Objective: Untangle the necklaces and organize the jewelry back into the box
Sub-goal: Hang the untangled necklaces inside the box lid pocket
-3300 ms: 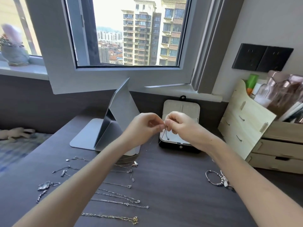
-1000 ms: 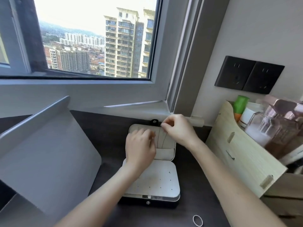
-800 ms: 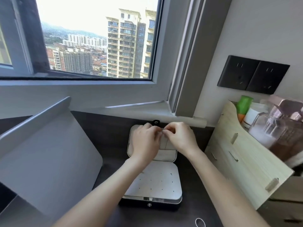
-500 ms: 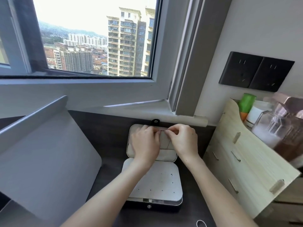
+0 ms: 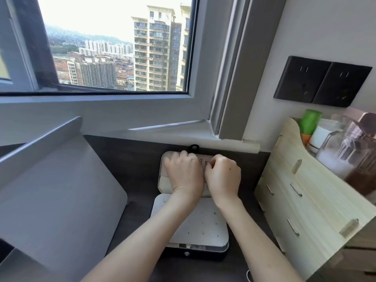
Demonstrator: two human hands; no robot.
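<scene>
The jewelry box (image 5: 203, 252) lies open on the dark desk, with a white dotted pad (image 5: 200, 226) in its black base and a cream lid (image 5: 164, 183) leaning back against the wall. Both of my hands rest side by side on the inside of the lid near its top edge. My left hand (image 5: 184, 174) lies knuckles up with curled fingers. My right hand (image 5: 222, 176) pinches beside it. A small silver piece of the necklace (image 5: 201, 160) shows between the two hands; the rest of the chain is hidden under them.
A large grey tilted stand (image 5: 61, 190) fills the left side. A wooden drawer organizer (image 5: 305, 200) with bottles (image 5: 309, 121) stands close on the right. A thin ring-shaped piece (image 5: 249, 276) lies at the bottom edge. The window sill (image 5: 183, 137) runs just behind the box.
My hands carried the necklace from above the desk to the box lid. In the last second they drew together near the lid's top edge, and the stretched chain between them is no longer visible.
</scene>
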